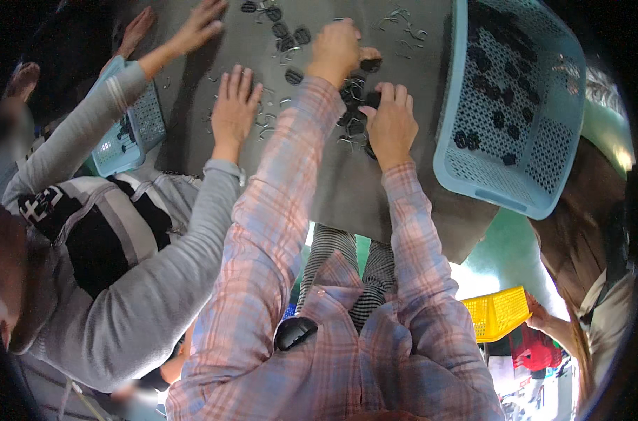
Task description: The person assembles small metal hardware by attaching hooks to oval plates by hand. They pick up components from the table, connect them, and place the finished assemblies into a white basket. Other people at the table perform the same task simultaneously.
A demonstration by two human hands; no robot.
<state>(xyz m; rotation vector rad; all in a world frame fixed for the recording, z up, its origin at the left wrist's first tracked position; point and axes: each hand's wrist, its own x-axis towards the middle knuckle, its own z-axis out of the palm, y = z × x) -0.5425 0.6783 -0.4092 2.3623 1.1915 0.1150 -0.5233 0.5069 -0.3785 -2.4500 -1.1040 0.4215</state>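
Observation:
My left hand (335, 52) reaches over the dark table, slightly blurred, with its fingers curled in. Its thumb side lies by a black ribbed oval piece (370, 65), and what the fingers hold, if anything, is hidden. Nearer to me, my right hand (393, 126) rests low over the table with bent fingers and its thumb apart. Beside that thumb is a cluster of black oval pieces (355, 126), mixed with thin, shiny curved wire pieces (347, 144). More black pieces (280, 30) lie scattered beyond and left of my left hand.
A large light-blue basket (442, 151) with black pieces inside stands at right. At left, a grey-sleeved co-worker's hands (236, 109) are over the table, near a smaller blue basket (115, 165). Loose wire pieces (403, 28) lie far off. Another person's hand (539, 313) touches a yellow basket (498, 312).

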